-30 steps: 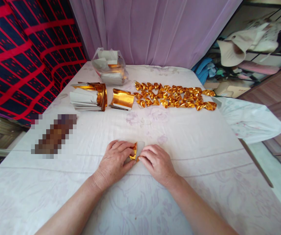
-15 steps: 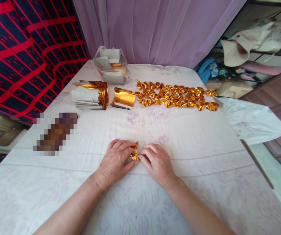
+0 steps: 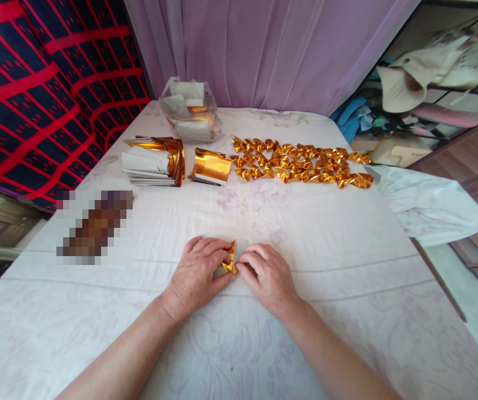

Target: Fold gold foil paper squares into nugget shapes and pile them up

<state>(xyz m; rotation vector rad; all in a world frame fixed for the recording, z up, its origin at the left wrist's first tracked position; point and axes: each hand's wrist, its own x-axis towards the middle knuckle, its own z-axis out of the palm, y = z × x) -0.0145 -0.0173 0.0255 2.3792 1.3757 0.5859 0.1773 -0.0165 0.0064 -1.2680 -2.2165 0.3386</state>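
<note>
Two hands rested on the white cloth near the front edge of the table, meeting over one small gold foil sheet. The left hand lay palm down, its fingers curled inward and pressed together on the left part of the sheet. The right hand lay opposite, its fingers bent and closed together, with the tips pinching the right edge of the sheet. A gold fold stood up between the two sets of fingertips, and a pale, silvery corner of the sheet showed just behind the right fingertips. The sheet was touching the cloth beneath both hands.

Further back on the table, a stack of gold and white sheets lay at the left, with a smaller curled gold stack just beside it. To the right of these, many folded gold pieces were laid in close rows, touching one another. A clear plastic bag with more sheets stood behind the stacks, near the purple curtain. A blurred brown patch lay on the cloth at the left, well apart from the hands.
</note>
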